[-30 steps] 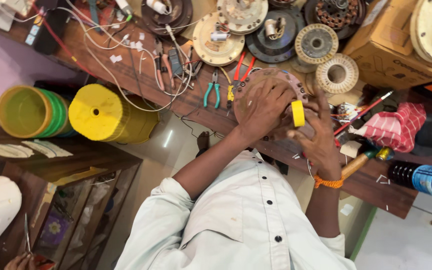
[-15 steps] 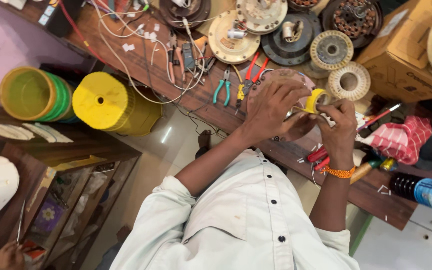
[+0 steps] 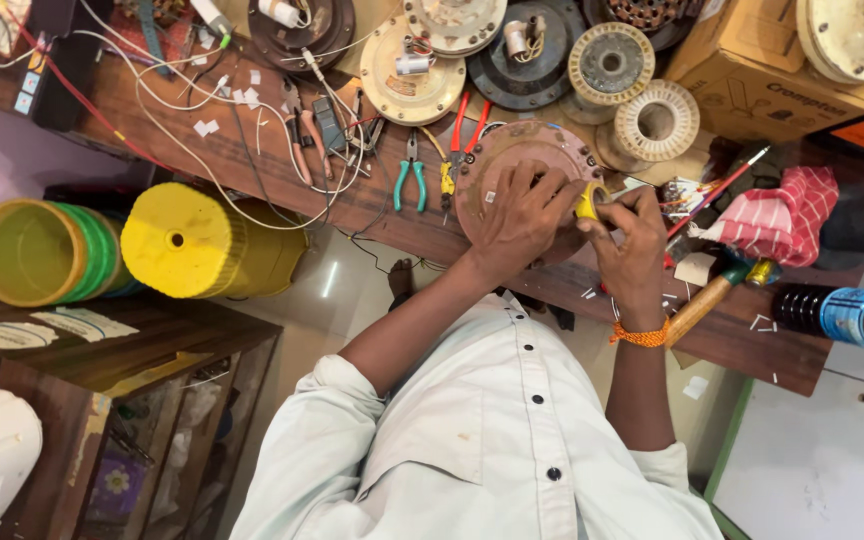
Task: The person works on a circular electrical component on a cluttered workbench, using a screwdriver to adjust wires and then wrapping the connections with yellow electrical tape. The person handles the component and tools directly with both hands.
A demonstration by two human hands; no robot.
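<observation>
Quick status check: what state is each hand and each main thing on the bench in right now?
left hand: spread flat on the round motor plate
right hand: pinching the yellow tape roll
round motor plate: lying flat on the bench
yellow tape roll: held at the plate's edge
green-handled pliers: lying shut, untouched
hammer: lying flat, untouched

Pliers (image 3: pixel 411 183) and spools (image 3: pixel 658 121) crowd the motor disc (image 3: pixel 512 160).

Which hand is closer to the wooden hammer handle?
The right hand: it sits just above the wooden hammer handle. The left hand rests on the round motor plate, farther away.
</observation>
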